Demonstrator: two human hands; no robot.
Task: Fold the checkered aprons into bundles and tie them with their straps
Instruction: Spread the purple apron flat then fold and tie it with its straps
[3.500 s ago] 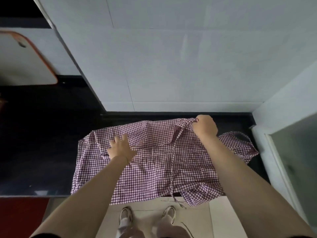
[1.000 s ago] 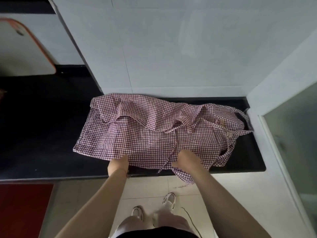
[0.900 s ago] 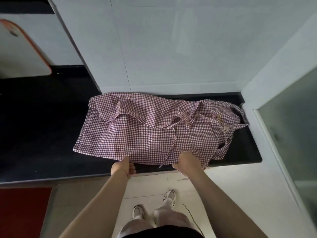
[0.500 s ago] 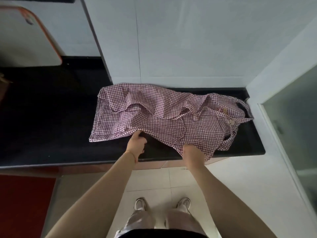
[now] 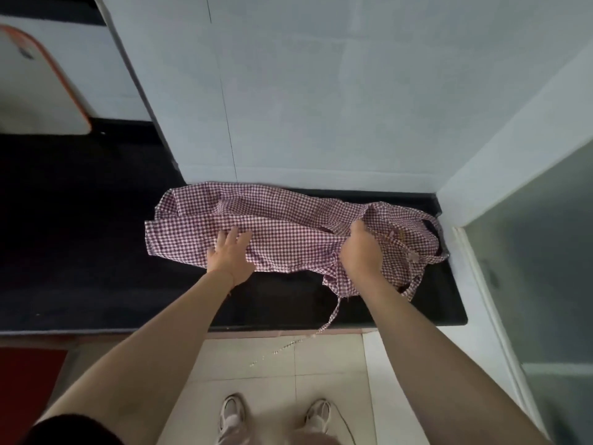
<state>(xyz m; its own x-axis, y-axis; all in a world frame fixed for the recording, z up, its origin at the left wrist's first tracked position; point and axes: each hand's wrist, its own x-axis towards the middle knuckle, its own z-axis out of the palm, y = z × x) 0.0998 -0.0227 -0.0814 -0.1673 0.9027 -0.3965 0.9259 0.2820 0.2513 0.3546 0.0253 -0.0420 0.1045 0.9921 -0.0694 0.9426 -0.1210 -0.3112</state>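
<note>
Purple-checked cloth, the apron point(image 5: 282, 232), lies as a long folded band on the black counter point(image 5: 96, 252), under both hands. The left hand point(image 5: 230, 252) presses flat on it with fingers spread. The right hand point(image 5: 361, 248) grips a bunch of cloth. Below this hand a strap point(image 5: 330, 316) hangs over the counter edge. I judge the folding is half done; bundling and tying remain.

Checkered apron point(image 5: 282, 232): thin woven cloth, matt, creased. Counter point(image 5: 80, 252): dark stone look, smooth. Wall point(image 5: 321, 91) at 12 o'clock: pale, smooth panels. Floor point(image 5: 288, 364): glossy tile.
</note>
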